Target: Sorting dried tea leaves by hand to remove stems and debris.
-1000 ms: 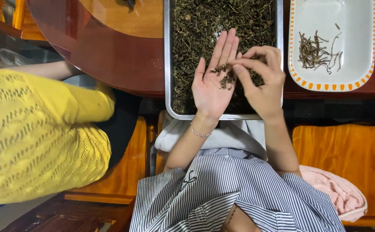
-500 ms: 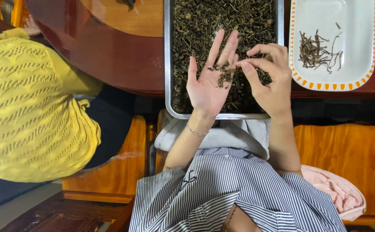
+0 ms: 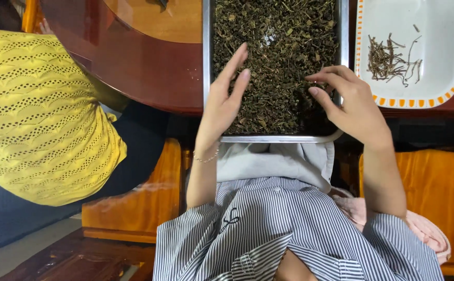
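A metal tray (image 3: 206, 62) full of dried dark green leaves (image 3: 281, 57) sits on the red-brown table in front of me. My left hand (image 3: 224, 101) is turned on edge over the tray's left side, fingers straight and apart, holding nothing. My right hand (image 3: 349, 104) hovers over the tray's right rim with fingers loosely curled; nothing shows between them. To the right stands a white plate with an orange-dotted rim (image 3: 409, 99) holding a small heap of thin brown stems (image 3: 388, 57).
A person in a yellow knitted top (image 3: 40, 114) sits close at my left. The table (image 3: 144, 67) has a glossy rounded edge. Orange wooden seats (image 3: 440, 192) lie below, with a pink cloth (image 3: 424, 229) by my right arm.
My hands have drawn apart: the left palm, which held a pinch of leaves, has tipped onto its edge and is bare. The right hand has moved right, off the left palm.
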